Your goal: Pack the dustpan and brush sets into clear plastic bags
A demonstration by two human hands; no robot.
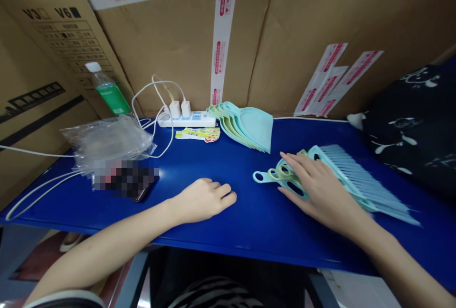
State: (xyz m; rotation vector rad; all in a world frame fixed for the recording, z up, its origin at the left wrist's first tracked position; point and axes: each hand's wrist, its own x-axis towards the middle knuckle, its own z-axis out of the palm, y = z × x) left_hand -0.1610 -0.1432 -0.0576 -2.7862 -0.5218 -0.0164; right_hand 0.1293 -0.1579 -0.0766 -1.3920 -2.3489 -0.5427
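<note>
My left hand (201,200) rests on the blue tabletop in a loose fist, with nothing visible in its curled fingers. To the right, my right hand (320,189) lies over several stacked hand brushes, its fingers stretched out and its thumb apart. Light blue bristles (370,180) fan out beyond that hand toward the right. Blue and yellow-green handles with hanging holes (265,176) stick out on its left; the middle of the stack is hidden under the palm. Behind, several nested dustpans (254,127) in light blue and yellow-green lean near the cardboard.
A white power strip (199,119) with two chargers and looping cables stands at the back, beside colourful packets (199,134). On the left are a clear plastic bag (110,139), a green-labelled bottle (112,97) and a partly blurred phone (144,189). Dark patterned fabric (413,132) sits at right.
</note>
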